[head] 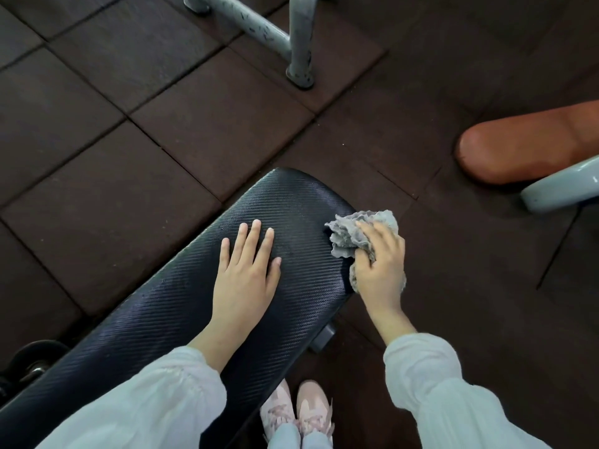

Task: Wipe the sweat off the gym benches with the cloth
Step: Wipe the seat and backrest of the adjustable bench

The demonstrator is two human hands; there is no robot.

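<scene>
Dark rubber floor tiles (97, 131); black bench surface (181, 306): left hand (246, 270) flat, fingers straight; right hand (382, 264) gripping grey cloth (350, 231) at edge.

My left hand (248, 275) lies flat, fingers straight and spread, while my right hand (382, 265) is curled, gripping, both arms extended forward.

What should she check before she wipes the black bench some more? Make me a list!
1. Cloth held firmly in the right hand: ok, the fingers curl round it.
2. Cloth touching the black bench: ok, it sits at the right edge.
3. Left hand steadying the bench: ok, flat on top.
4. Left hand out of the wiping path: not ok, it covers the middle.
5. Sweat left on the bench: cannot tell.
</scene>
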